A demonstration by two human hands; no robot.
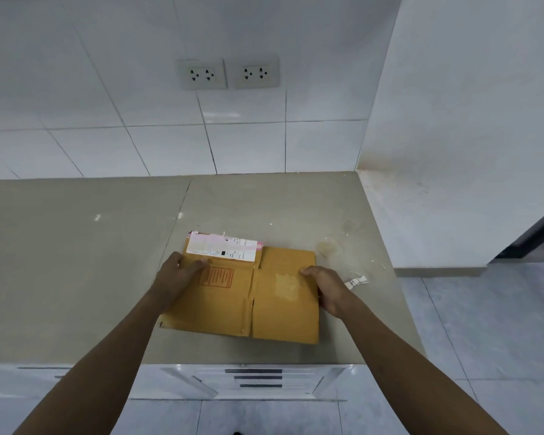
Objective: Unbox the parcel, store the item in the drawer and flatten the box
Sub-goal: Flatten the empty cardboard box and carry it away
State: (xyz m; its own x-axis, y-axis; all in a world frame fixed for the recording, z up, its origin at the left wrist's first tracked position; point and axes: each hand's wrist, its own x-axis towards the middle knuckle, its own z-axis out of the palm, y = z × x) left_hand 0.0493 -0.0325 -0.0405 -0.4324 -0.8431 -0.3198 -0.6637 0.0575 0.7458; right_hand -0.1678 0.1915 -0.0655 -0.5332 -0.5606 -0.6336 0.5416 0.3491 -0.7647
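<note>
Cardboard lies flat here: the brown, flattened corrugated box [242,296] rests on the grey stone tabletop [76,246], near the front edge and toward the right end, its white and pink shipping label [222,248] facing up at the far left corner. The left hand [178,274] lies on the box's left panel with fingers [198,264] stretched out straight, apparently pressing the board down so the folds stay shut. The right hand [322,287] curls over the box's right edge, fingers wrapped under the rim and thumb on top, seemingly to hold that side square or to lift it. A small scrap of torn white tape [355,281] lies just beside the right hand.

Judging by how thin the box lies, flattening looks nearly done; no item shows, and whether it sits in a drawer I cannot tell. The white drawer fronts [253,378] below the tabletop appear closed. Bare tabletop stretches to the left and behind; to the right the tabletop's edge is close.
</note>
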